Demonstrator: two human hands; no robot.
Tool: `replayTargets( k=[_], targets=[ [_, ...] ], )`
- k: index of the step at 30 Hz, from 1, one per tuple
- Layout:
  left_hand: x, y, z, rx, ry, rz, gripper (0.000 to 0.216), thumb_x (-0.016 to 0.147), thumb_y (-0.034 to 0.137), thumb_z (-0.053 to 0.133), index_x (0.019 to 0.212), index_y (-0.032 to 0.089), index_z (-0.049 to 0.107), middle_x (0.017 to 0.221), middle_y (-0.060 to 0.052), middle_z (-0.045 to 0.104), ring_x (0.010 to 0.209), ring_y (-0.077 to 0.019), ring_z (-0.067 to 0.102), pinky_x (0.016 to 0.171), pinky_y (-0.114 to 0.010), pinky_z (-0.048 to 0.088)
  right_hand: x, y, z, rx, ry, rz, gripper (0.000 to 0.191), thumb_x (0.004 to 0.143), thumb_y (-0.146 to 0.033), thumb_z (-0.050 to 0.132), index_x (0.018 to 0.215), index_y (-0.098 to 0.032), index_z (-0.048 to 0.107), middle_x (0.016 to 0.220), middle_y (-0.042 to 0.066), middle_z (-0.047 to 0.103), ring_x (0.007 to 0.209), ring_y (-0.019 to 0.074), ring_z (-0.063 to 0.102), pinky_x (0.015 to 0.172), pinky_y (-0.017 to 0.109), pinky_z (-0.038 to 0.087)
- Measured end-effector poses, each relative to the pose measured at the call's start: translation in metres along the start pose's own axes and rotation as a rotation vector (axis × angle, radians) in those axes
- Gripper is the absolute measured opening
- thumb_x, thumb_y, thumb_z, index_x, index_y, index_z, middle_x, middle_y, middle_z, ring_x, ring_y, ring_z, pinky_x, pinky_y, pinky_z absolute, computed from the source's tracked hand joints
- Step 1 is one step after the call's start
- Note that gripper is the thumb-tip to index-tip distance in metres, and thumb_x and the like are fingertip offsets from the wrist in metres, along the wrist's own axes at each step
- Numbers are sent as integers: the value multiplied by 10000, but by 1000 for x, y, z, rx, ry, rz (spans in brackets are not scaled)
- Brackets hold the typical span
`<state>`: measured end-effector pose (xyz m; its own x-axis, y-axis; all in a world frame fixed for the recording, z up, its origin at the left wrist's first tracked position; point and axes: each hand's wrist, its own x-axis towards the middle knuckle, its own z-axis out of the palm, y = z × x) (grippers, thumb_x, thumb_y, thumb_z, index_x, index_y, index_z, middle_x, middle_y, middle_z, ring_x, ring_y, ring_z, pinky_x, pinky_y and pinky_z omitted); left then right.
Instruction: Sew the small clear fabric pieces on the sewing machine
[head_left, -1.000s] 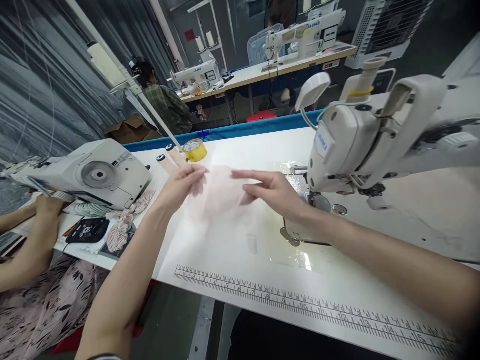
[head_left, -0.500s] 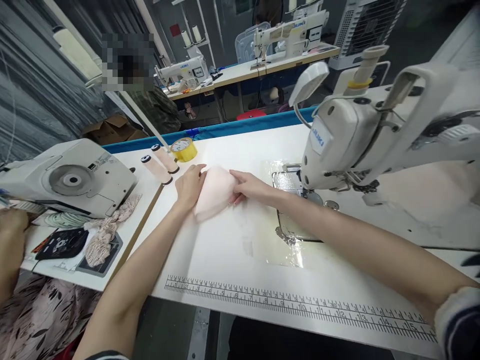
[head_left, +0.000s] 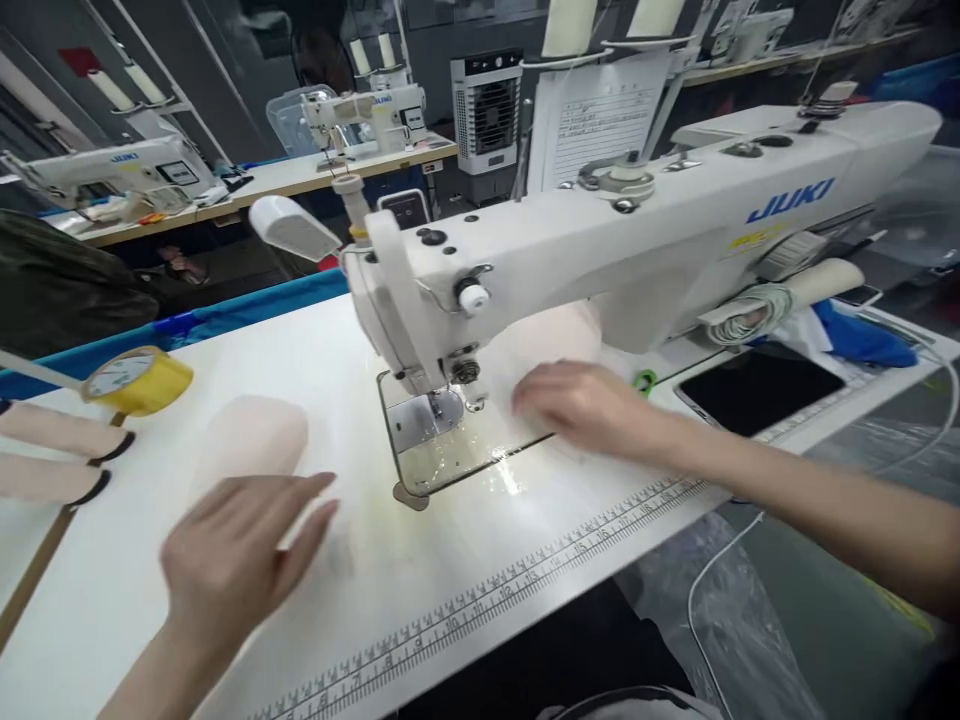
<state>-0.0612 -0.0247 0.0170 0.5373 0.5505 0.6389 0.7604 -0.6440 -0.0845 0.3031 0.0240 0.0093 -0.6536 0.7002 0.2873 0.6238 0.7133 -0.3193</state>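
A pale pink piece of fabric lies flat on the white sewing table, left of the needle. My left hand hovers just in front of it, fingers stretched out and holding nothing. My right hand is blurred by motion, right of the needle plate, beside more pale pink fabric under the arm of the white JUKI sewing machine. Its fingers look loosely curled; a grip cannot be made out.
A yellow tape roll and two pink thread cones sit at the left. A dark panel and blue cloth lie at the right. A printed ruler runs along the table's front edge. Other sewing machines stand behind.
The view has swung right. Both hands let go of the pink fabric; the left drew back toward me and the right moved over to the right of the needle.
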Motion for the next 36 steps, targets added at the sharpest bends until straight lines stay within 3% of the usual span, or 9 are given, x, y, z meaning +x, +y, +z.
replayTargets(
  k=[6, 12, 18, 20, 23, 26, 29, 32, 36],
  targets=[
    [52, 75, 50, -221, -140, 255, 91, 904, 240, 572, 904, 193, 651, 741, -16, 707, 622, -169, 664, 574, -293, 451, -21, 59, -39, -279, -180, 248, 225, 788, -62, 531, 913, -214, 639, 1026, 53, 666, 848, 223, 616, 530, 289, 355],
    [88, 108, 88, -292, -223, 254, 249, 968, 273, 481, 820, 168, 651, 734, -29, 696, 613, -163, 647, 550, -276, 437, -21, 66, -34, -285, -58, 325, 156, 956, -175, 477, 959, -211, 629, 930, 26, 693, 783, 200, 630, 551, 269, 329],
    [135, 129, 146, -276, -321, 171, 456, 994, 441, 423, 1313, 134, 531, 1392, -125, 527, 1322, -272, 463, 1095, -448, 392, -21, 71, -34, -295, 270, 238, 245, 972, -178, 418, 1024, -180, 658, 919, 77, 697, 842, 229, 633, 699, 303, 419],
    [147, 132, 168, -231, -388, 136, 552, 981, 469, 438, 1405, 117, 445, 1461, -140, 445, 1398, -278, 360, 1186, -477, 257, -24, 57, -43, -161, 197, 151, 231, 944, -157, 462, 992, -181, 686, 928, 76, 692, 871, 227, 628, 708, 299, 424],
    [158, 132, 188, -185, -473, 109, 546, 976, 413, 446, 1435, 118, 410, 1513, -146, 362, 1422, -288, 315, 1200, -500, 209, -34, 23, -55, 284, -258, 27, 169, 896, -133, 584, 842, -222, 718, 839, -6, 685, 748, 142, 622, 652, 235, 410],
    [157, 131, 181, -255, -411, 68, 470, 987, 347, 427, 1403, 129, 441, 1514, -135, 365, 1423, -265, 318, 1200, -484, 213, -40, -10, -52, 585, -565, 12, 131, 851, -146, 669, 733, -201, 681, 670, -47, 611, 578, 95, 532, 549, 220, 356],
    [142, 131, 148, -538, -392, -121, 320, 1004, 294, 372, 1230, 169, 561, 1315, -102, 584, 1223, -232, 542, 1070, -425, 404, -37, -26, -31, 640, -326, 152, 338, 881, -213, 589, 568, -179, 469, 559, -50, 469, 522, 94, 420, 519, 236, 307],
    [115, 130, 100, -932, -395, -565, 455, 1028, 450, 240, 883, 190, 584, 890, -50, 655, 808, -174, 625, 759, -332, 517, -27, -29, -5, 759, -124, 304, 420, 893, -306, 544, 537, -191, 353, 511, -55, 370, 487, 89, 341, 474, 240, 248],
    [80, 126, 53, -1150, -380, -757, 348, 873, 494, 616, 1086, 232, 530, 1054, -69, 603, 968, -199, 589, 815, -323, 516, -8, -32, 14, 1025, -160, 372, 461, 874, -413, 603, 519, -191, 410, 493, -53, 393, 473, 91, 370, 463, 233, 271]
  ],
)
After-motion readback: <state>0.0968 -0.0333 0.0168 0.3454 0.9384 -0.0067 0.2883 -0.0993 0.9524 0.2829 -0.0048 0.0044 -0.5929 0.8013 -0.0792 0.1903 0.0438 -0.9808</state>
